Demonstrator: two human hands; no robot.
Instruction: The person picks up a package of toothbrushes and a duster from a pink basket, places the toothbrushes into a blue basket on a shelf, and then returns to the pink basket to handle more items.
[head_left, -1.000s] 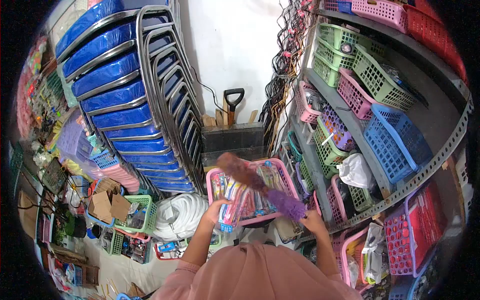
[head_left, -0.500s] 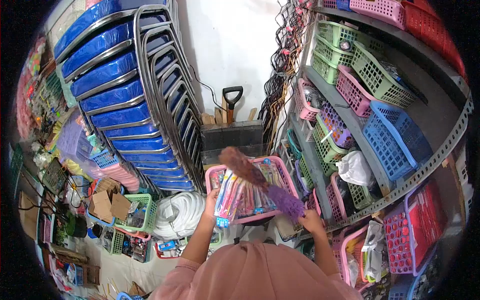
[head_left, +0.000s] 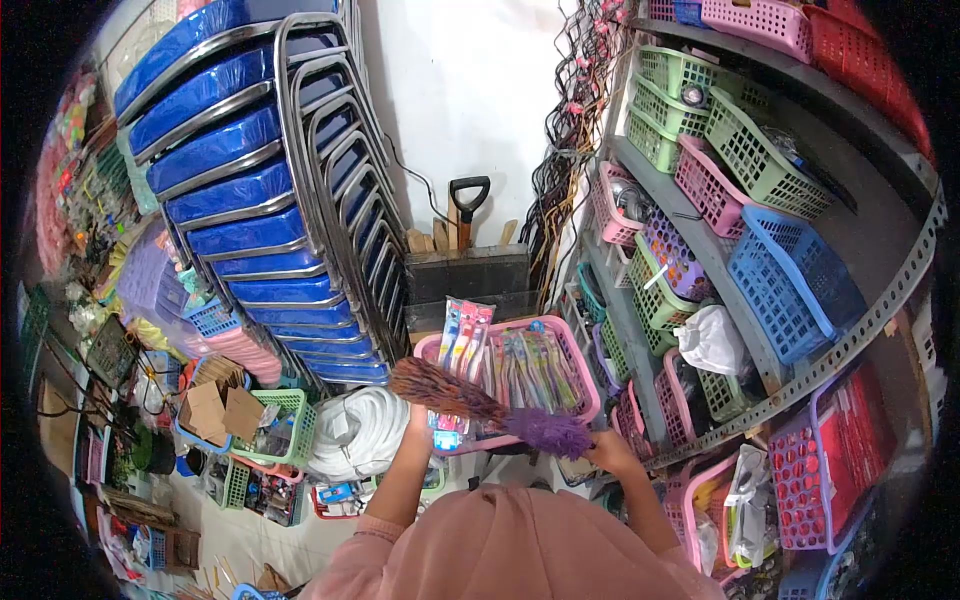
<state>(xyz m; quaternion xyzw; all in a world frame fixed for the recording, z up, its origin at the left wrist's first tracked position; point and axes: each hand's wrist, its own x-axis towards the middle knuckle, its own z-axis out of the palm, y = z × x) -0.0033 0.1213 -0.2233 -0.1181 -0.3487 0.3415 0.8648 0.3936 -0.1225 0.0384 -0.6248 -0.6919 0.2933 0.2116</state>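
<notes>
The hands are apart: left hand (head_left: 418, 432) gripping a bunch of packaged toothbrushes (head_left: 466, 330) over the pink basket's (head_left: 590, 385) left side, right hand (head_left: 608, 452) clamped on a feather duster (head_left: 450, 390) crossing its near side. One bunch is raised; the remaining packs (head_left: 540, 372) lie inside.

The stacked chairs (head_left: 235, 160) had glossy blue seats on shiny metal frames, the shelf baskets (head_left: 785, 270) looked like smooth plastic, and the duster (head_left: 485, 405) was rough, matt and fibrous.
</notes>
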